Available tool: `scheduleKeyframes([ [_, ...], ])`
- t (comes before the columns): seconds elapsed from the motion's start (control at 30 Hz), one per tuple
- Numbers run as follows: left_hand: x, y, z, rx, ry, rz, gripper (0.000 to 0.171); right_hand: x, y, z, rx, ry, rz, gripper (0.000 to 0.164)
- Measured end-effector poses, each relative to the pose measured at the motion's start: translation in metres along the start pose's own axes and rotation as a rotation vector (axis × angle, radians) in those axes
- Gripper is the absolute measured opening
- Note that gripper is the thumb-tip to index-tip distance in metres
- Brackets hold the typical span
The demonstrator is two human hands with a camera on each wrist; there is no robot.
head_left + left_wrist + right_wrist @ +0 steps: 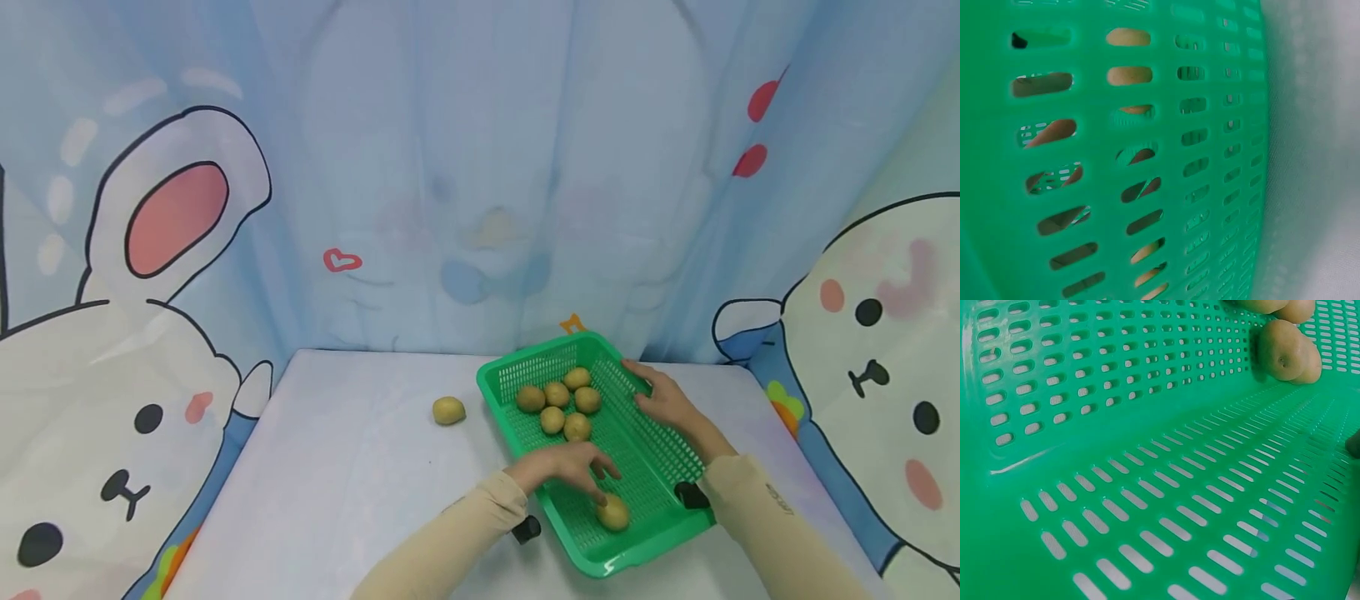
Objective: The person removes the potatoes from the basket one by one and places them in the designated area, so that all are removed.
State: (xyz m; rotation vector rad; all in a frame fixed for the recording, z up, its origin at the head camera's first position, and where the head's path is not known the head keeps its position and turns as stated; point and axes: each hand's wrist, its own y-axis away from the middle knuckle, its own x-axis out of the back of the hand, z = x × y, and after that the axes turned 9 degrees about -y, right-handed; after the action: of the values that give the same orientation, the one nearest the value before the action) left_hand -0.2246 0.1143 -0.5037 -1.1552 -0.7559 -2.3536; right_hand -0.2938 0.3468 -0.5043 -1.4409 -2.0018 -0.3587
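Note:
A green perforated plastic basket [652, 467] stands on the table, tilted in the head view. Several small yellow-brown potatoes [577, 427] are grouped at its far end; some also show in the right wrist view, one potato [1282, 350] with a small dimple. My left hand [572, 467] reaches over the left rim, fingers spread, one tip touching a single potato [613, 513] at the near end. At the far right side, my right hand [666, 403] holds the basket's rim, thumb inside, its other fingers partly hidden. The left wrist view is filled by the basket's slotted wall [1166, 137].
Left of the basket, a yellow oval potato [448, 410] lies alone on the white tabletop [337, 467]. A blue curtain [465, 167] with cartoon animals hangs behind and at both sides. Black wrist cameras sit close by the basket's walls.

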Motion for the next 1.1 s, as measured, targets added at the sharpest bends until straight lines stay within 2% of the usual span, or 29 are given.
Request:
scheduleKeyframes([
  [0.17,0.000,-0.003,-0.004,0.006,-0.010,-0.021,0.044,0.001,-0.004,-0.001,0.026,-0.002,0.010,0.060],
  [0.43,-0.006,-0.003,-0.001,0.002,-0.033,-0.089,0.041,0.001,-0.003,0.002,0.011,-0.024,0.009,0.060],
  [0.77,-0.007,-0.005,0.004,0.055,-0.022,-0.094,0.041,0.002,-0.004,0.002,-0.016,-0.012,0.006,0.061],
  [1.1,-0.011,-0.014,0.010,0.007,0.022,-0.102,0.041,0.000,-0.002,0.002,-0.007,-0.027,0.013,0.060],
])
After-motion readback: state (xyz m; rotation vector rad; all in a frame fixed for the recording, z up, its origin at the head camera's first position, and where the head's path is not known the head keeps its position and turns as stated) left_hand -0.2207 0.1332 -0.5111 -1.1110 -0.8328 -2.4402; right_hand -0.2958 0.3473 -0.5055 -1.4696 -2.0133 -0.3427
